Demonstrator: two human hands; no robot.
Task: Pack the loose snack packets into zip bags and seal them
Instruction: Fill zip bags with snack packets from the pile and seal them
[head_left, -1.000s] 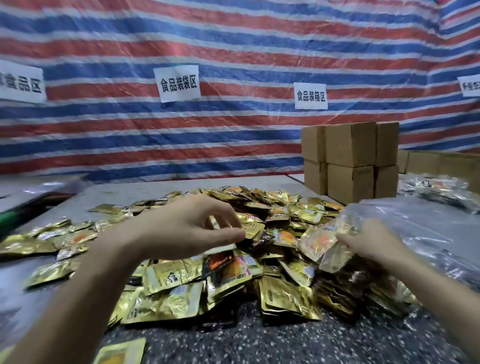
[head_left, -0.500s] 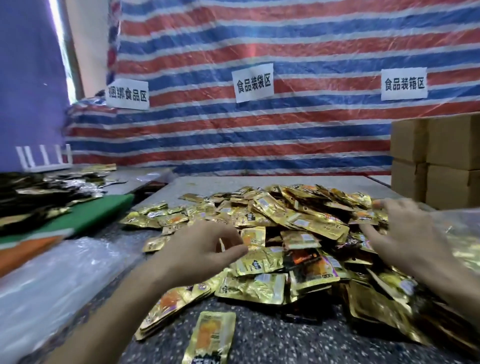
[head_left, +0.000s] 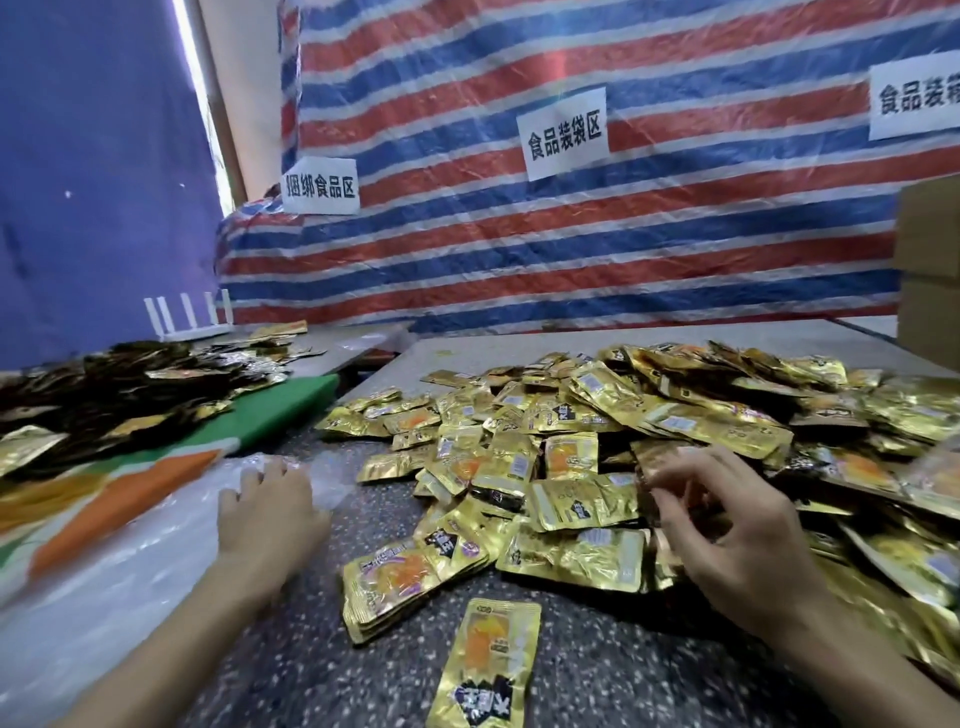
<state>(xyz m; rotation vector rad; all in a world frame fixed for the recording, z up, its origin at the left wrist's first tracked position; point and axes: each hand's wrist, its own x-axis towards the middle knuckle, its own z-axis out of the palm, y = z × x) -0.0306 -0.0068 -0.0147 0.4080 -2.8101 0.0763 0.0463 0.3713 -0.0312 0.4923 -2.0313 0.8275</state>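
Bare left hand palm down, fingers stretched forward, right hand palm down, fingers loosely curled and spread

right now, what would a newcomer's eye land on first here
A big heap of gold packets covers the middle and right of the table, under a red, white and blue striped tarp hung with white signs. The right hand is at the heap's near edge. The left hand rests on clear bags at left.
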